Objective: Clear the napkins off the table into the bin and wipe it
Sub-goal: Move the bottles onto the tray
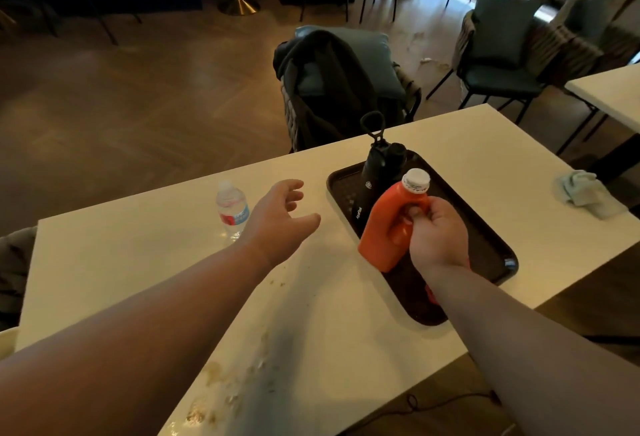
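My right hand (434, 231) grips the handle of an orange jug (388, 224) with a white cap, held tilted over the dark tray (491, 248). My left hand (282, 217) hovers open above the white table (145, 262), fingers relaxed, holding nothing. A pale blue cloth (588, 193) lies crumpled at the table's right edge. Brown crumbs and stains (221, 387) spread over the table's near part. No napkins or bin are in view.
A black flask (375, 176) stands on the tray behind the jug. A small clear water bottle (232, 209) stands left of my left hand. A chair with a dark jacket (332, 86) is beyond the table; another white table (613, 93) is at right.
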`<state>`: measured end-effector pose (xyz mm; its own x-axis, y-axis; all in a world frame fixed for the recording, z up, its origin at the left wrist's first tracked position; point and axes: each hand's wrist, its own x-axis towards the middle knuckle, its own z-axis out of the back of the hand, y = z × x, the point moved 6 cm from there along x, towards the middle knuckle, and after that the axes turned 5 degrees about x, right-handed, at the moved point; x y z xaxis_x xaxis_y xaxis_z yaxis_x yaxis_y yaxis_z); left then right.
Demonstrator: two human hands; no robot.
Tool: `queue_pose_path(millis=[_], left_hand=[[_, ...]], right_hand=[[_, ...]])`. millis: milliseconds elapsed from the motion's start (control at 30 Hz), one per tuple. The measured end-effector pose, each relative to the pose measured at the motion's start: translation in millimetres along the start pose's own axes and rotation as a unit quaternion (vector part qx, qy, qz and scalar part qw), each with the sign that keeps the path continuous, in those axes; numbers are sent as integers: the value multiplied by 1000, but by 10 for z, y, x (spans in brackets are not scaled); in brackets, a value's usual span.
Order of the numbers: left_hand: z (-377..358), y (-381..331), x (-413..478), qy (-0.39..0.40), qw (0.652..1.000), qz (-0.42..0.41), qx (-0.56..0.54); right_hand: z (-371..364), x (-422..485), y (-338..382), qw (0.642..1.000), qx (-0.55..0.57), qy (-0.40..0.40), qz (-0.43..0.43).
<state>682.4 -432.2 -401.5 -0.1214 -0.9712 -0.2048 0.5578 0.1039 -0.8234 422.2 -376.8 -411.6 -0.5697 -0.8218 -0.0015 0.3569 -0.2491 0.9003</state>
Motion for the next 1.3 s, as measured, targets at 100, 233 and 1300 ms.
queue_pose_path(millis=[100,233,1300], left_hand=[[-85,-29,54,17,1000,-2,5],[-225,-107,131,35,999,-12,9],[668,1214,427,-162,966,179,-90]], right_hand=[[-20,200,-72,1000,2,-29,-7],[-54,372,-85,999,4,-51,-11],[-1543,-955,-301,958,-16,274,-89]])
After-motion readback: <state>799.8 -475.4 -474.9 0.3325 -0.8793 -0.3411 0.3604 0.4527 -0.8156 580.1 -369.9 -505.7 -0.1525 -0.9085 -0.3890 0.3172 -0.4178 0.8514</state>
